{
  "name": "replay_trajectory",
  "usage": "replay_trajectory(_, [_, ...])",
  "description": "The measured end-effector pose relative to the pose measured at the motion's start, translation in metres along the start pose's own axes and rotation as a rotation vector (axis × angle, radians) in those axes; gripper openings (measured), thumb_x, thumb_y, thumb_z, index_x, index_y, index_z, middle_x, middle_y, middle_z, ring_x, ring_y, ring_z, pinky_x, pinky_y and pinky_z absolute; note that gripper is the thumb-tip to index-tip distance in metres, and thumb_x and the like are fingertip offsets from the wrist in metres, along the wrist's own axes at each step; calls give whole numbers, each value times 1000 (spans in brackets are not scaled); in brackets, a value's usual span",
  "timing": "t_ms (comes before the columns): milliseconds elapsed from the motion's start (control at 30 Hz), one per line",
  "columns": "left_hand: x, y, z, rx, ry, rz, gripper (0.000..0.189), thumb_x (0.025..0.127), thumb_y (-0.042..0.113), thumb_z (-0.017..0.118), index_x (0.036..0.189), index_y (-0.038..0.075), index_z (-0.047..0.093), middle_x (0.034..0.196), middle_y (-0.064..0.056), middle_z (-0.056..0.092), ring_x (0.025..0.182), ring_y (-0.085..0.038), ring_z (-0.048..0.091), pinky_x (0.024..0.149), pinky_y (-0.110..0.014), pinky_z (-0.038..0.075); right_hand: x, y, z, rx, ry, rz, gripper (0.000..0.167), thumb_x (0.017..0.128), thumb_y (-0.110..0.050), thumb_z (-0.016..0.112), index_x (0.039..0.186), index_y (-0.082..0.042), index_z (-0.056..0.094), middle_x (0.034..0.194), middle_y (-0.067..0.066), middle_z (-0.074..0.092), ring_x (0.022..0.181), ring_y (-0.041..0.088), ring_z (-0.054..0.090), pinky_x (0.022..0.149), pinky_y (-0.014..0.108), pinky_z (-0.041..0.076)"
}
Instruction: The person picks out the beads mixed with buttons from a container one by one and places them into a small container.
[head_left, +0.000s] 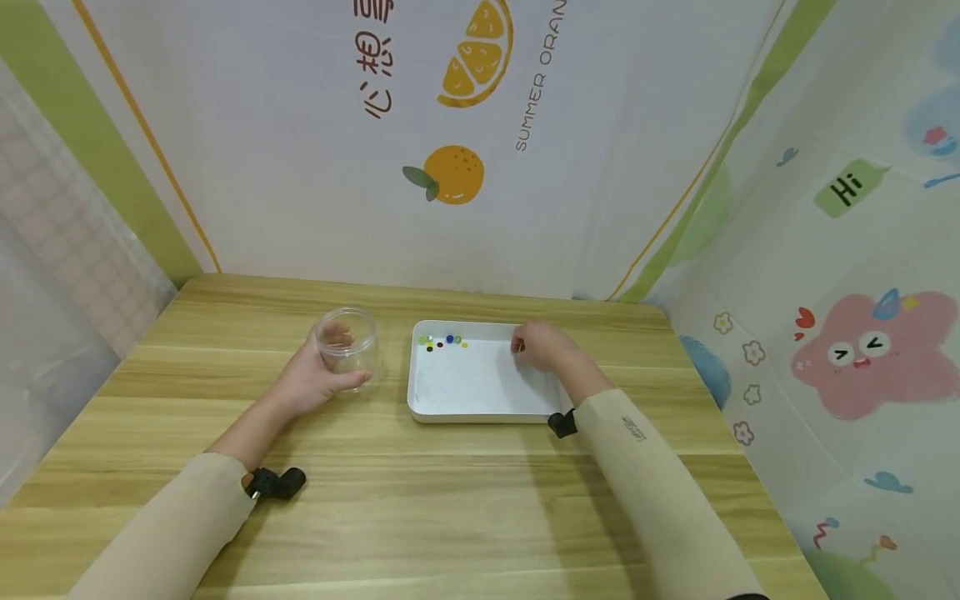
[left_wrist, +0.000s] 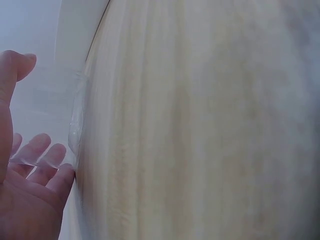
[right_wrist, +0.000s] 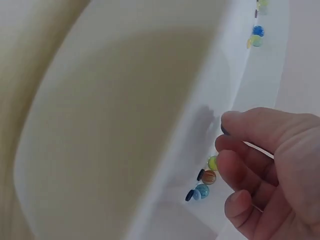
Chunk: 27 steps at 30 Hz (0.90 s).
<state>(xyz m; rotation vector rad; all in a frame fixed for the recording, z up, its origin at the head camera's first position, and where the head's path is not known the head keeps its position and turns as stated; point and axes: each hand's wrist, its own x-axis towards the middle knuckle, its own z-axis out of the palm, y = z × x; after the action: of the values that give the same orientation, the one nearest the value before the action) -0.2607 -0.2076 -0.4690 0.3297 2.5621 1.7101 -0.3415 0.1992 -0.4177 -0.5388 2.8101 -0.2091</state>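
My left hand [head_left: 309, 382] grips a clear, round jar [head_left: 349, 360] from its left side, thumb across the front and fingers behind. The jar stands upright over the table, left of a white rectangular tray [head_left: 487, 418]. Above the tray's right end, my right hand [head_left: 549, 350] pinches a small dark disc [right_wrist: 225, 131] between thumb and index finger. Under those fingers in the right wrist view lie a yellow-green marble [right_wrist: 213, 163], an orange-brown marble [right_wrist: 208, 177] and a teal marble [right_wrist: 202, 191]. Beside them is a dark disc [right_wrist: 189, 195] on edge.
At the tray's far left corner sits a blue marble [head_left: 450, 339] among several marbles and small coloured discs. The tray's raised wall surrounds them. A wood-grain table [head_left: 420, 517] carries everything, with a printed curtain [head_left: 300, 192] behind and another at the right.
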Motion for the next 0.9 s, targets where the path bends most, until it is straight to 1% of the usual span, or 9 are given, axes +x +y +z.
replay_trajectory(67, [0,0,0,-3,-2,-4,95,92,16,90,161,-4,27,159,-34,45,150,-56,47,126,-68,36,-5,0,-1,6,21,-27,13,107,-14,66,116,-9,76,114,8,76,106,24,68,100,43,57])
replay_trajectory(167, [0,-1,0,-10,-6,-4,96,92,15,90,161,-3,26,159,-35,44,149,-57,47,126,-68,37,-12,1,-1,35,48,-38,15,108,-18,68,117,-9,75,112,8,77,104,24,69,99,44,57])
replay_trajectory(333, [1,-2,0,-11,-1,4,95,92,14,90,160,-3,27,159,-34,45,149,-55,48,125,-67,38,-20,7,1,125,84,-23,15,107,-23,71,115,-12,74,108,5,75,100,22,67,95,43,56])
replay_trajectory(600, [0,-2,0,-12,-4,18,95,92,13,90,160,-5,26,158,-35,45,149,-56,48,126,-66,37,-35,13,4,257,148,-53,21,107,-25,69,122,-11,75,113,6,75,103,23,67,94,42,56])
replay_trajectory(767, [0,-2,0,-5,-6,14,95,92,14,90,159,-4,26,157,-34,46,149,-56,48,127,-66,37,-44,11,4,321,184,-76,27,108,-26,68,128,-8,75,117,7,76,106,24,66,94,43,56])
replay_trajectory(900, [0,-3,-1,-9,-4,16,94,92,12,90,159,-3,26,157,-33,45,148,-55,49,125,-65,39,-51,4,3,367,222,-102,29,107,-25,70,130,-8,76,118,6,77,100,25,64,87,41,55])
